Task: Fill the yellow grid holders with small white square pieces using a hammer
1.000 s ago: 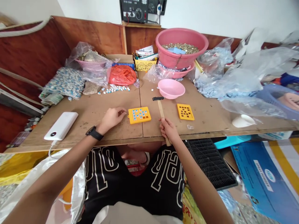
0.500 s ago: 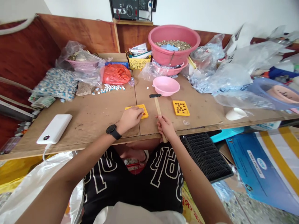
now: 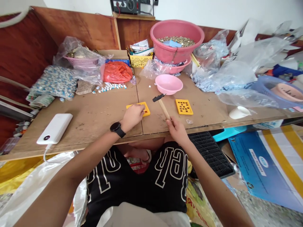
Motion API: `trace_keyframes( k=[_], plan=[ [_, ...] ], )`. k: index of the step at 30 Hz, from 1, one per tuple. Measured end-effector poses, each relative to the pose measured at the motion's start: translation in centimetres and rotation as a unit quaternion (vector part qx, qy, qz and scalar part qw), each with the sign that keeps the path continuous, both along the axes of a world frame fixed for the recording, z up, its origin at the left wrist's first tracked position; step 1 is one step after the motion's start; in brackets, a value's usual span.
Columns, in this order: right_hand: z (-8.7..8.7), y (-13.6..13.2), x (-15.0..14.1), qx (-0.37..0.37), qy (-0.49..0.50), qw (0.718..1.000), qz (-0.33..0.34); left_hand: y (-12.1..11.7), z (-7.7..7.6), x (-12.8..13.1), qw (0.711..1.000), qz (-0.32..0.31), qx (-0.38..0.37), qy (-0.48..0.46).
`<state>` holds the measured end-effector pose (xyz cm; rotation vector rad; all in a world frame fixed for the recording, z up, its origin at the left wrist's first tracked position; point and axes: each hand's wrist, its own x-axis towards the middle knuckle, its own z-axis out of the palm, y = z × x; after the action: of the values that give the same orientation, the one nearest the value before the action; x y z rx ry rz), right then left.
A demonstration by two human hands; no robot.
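My right hand (image 3: 177, 130) is closed round the wooden handle of a small hammer (image 3: 164, 109). Its black head is raised over the board, pointing away from me and tilted left. My left hand (image 3: 134, 115), with a black watch on the wrist, rests on a yellow square plate (image 3: 147, 109) and covers much of it. The fingers there are curled and pinched at the plate's right part; whatever is between them is hidden. To the right of the hammer lies a second yellow plate (image 3: 184, 107) with rows of dark square holes.
Past the hammer stands a pink bowl (image 3: 169, 84); behind it, a large pink basin (image 3: 177, 47) of small metal pieces. Small white-and-blue pieces (image 3: 111, 87) lie by a red plastic bag (image 3: 117, 72). A white power bank (image 3: 55, 128) is at left, a white cup (image 3: 239, 112) at right.
My right hand has shifted slightly right and down, and the hammer has tilted, its head turning from level to slanted. My left hand stays on the plate. The whole view has shifted slightly.
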<state>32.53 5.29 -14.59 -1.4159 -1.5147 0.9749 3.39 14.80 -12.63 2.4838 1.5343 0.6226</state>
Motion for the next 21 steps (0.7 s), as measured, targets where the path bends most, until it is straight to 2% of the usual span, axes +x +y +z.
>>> trace_keyframes(
  k=[2,4,7,10,14,16,18,21],
  plan=[
    [0.8,-0.5,0.9,0.060,-0.128,0.990,-0.002,0.0,0.2,-0.2,1.000,0.020,0.001,-0.019],
    [1.6,-1.0,1.1,0.082,-0.203,0.976,0.013,-0.1,0.1,-0.8,0.998,0.039,0.022,-0.042],
    [2.0,-1.6,0.2,0.107,-0.217,0.970,0.009,-0.9,-0.8,-2.3,0.994,0.053,0.056,-0.073],
    [1.3,-2.1,-0.8,0.106,-0.200,0.974,-0.013,-2.0,-2.3,-3.8,0.995,0.042,0.053,-0.070],
    [0.3,-1.8,-0.4,0.067,-0.218,0.973,0.033,-3.1,-3.1,-5.0,0.998,0.018,0.036,-0.044],
    [0.3,-0.9,0.0,0.066,-0.170,0.983,0.026,-3.3,-3.0,-5.3,0.999,0.009,0.033,-0.038],
    [0.2,0.4,0.0,0.042,-0.059,0.997,0.000,-3.1,-2.7,-5.6,0.999,-0.006,0.030,-0.038],
    [-0.2,2.7,-1.1,-0.065,0.138,0.988,-0.024,-1.1,-2.1,-6.5,0.998,-0.001,0.032,-0.056]
  ],
)
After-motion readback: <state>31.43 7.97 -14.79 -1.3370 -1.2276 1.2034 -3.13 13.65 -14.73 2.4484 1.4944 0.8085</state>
